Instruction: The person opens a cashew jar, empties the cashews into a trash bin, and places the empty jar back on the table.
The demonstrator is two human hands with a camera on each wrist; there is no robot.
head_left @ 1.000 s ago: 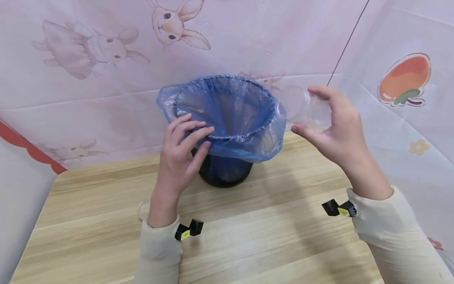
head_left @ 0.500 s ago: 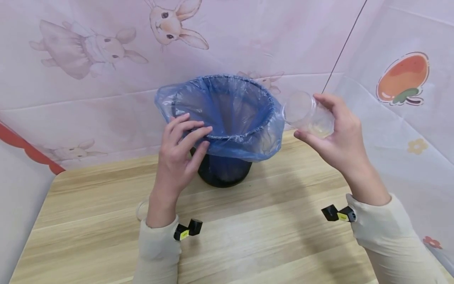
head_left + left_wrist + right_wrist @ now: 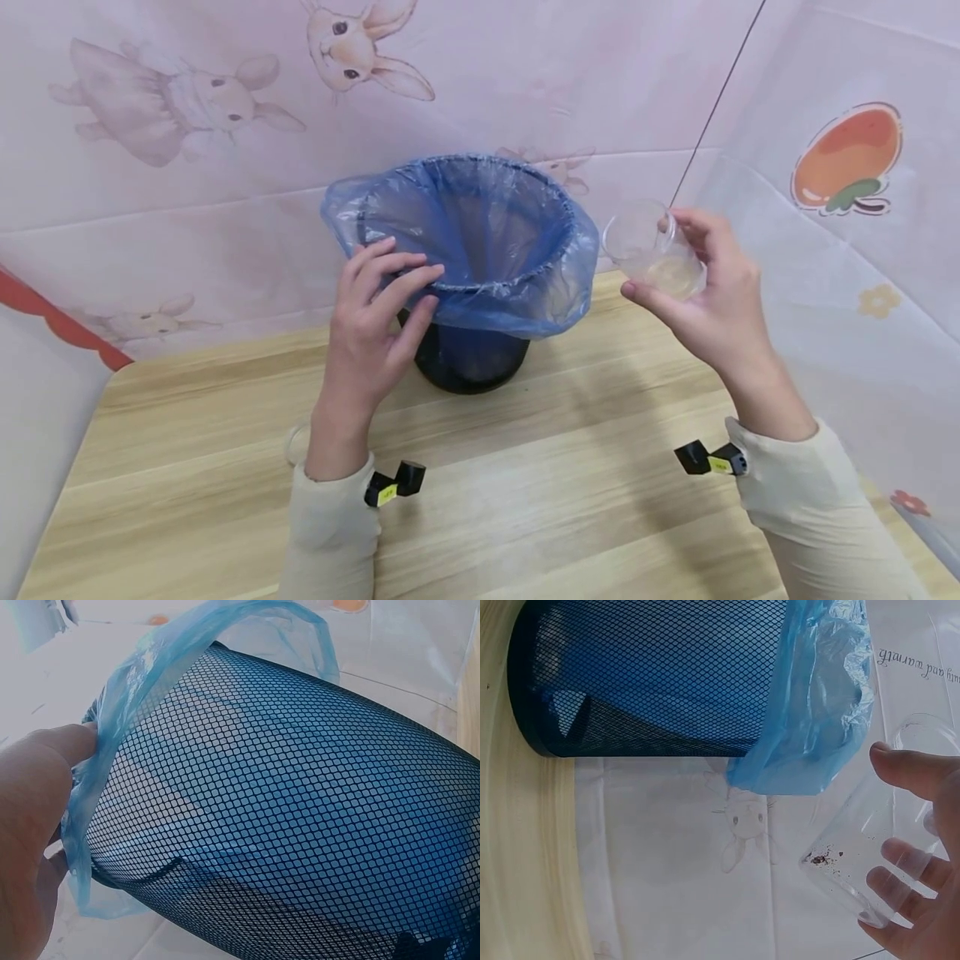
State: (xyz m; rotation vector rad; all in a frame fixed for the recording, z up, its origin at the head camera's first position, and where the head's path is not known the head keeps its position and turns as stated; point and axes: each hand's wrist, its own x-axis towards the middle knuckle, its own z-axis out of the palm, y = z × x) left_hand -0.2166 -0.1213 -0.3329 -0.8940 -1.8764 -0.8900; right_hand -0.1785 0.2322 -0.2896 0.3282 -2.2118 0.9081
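A black mesh waste bin (image 3: 472,367) stands on the table, lined with a blue plastic bag (image 3: 517,308) folded out over its rim. My left hand (image 3: 375,325) holds the near left side of the bagged rim, its thumb (image 3: 71,742) against the bag's outside. To the right of the bin, my right hand (image 3: 723,292) grips a clear plastic cup (image 3: 637,237), apart from the bag. The cup is tilted, its mouth towards the bin. Small dark bits (image 3: 821,859) lie at the bottom of the cup in the right wrist view.
A clear round rim (image 3: 296,446) shows on the wood-grain table (image 3: 517,500), partly hidden by my left wrist. Behind the bin is a wall sheet with printed rabbits (image 3: 348,50). Another printed sheet (image 3: 832,275) hangs on the right.
My right hand has lowered slightly with the cup, drawn it away from the bag and turned it more upright. The left hand keeps its place on the rim.
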